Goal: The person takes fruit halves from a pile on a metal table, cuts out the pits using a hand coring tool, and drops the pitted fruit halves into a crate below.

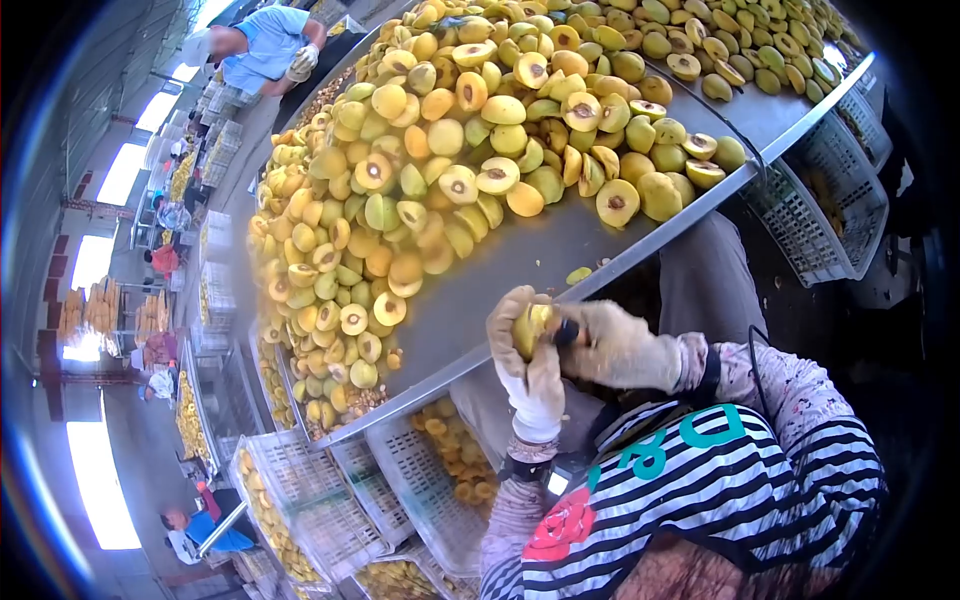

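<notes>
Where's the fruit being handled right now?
Near the head view's centre, the fruit sits in the gloved left hand, beside the right hand, by the table's metal edge.

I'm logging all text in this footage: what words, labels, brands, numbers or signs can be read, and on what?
"D&": large teal characters on the black-and-white striped shirt.
Another teal mark beside the "&": too little shows to read.
Plastic crates and metal worktable: no readable text.
Far background: too small and blurred to tell.
</notes>
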`<action>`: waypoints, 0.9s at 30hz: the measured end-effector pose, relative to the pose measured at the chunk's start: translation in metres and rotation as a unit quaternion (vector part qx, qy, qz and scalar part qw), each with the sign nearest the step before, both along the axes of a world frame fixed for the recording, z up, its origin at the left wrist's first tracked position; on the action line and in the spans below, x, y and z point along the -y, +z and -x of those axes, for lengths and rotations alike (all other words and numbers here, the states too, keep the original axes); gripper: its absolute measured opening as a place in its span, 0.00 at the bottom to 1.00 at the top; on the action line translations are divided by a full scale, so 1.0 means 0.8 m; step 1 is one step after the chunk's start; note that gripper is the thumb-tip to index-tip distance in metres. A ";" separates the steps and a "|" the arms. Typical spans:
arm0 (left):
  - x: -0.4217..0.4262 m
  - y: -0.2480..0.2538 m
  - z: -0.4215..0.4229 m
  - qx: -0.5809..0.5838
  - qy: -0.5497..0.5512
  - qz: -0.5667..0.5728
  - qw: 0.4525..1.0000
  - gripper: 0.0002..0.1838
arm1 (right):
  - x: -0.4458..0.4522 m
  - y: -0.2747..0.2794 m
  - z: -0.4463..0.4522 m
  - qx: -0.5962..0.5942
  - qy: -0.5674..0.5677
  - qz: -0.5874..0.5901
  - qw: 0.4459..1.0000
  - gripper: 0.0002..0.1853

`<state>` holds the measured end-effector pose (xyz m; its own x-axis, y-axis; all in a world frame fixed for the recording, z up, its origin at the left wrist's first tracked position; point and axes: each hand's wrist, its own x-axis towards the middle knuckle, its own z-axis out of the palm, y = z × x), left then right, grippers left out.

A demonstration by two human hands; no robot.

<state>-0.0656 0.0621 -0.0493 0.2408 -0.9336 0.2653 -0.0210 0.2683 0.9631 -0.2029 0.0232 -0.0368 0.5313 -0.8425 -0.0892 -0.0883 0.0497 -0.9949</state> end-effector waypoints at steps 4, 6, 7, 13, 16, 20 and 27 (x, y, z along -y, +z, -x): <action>0.006 0.024 -0.003 -0.325 -0.034 -0.023 0.945 0.22 | -0.015 0.001 0.029 -0.061 0.200 0.039 0.977 0.17; 0.007 0.021 -0.022 -0.411 -0.033 -0.071 0.908 0.21 | -0.014 -0.011 0.048 -0.206 0.271 0.109 0.934 0.21; 0.006 0.021 -0.026 -0.456 -0.034 -0.096 0.884 0.21 | -0.018 -0.004 0.058 -0.266 0.257 0.087 0.925 0.25; -0.002 0.037 -0.002 -0.432 0.014 -0.126 0.893 0.23 | -0.013 0.032 0.026 -0.037 0.124 -0.002 0.992 0.27; -0.007 0.040 0.002 -0.389 0.036 -0.084 0.917 0.23 | -0.014 0.023 0.006 -0.037 0.110 -0.034 0.993 0.28; -0.006 0.033 0.003 -0.332 0.097 -0.069 0.936 0.23 | -0.016 0.005 -0.013 -0.031 0.092 -0.036 0.995 0.28; -0.014 0.039 -0.012 -0.228 0.048 -0.062 0.971 0.25 | -0.013 0.009 -0.009 -0.020 0.181 -0.050 0.982 0.27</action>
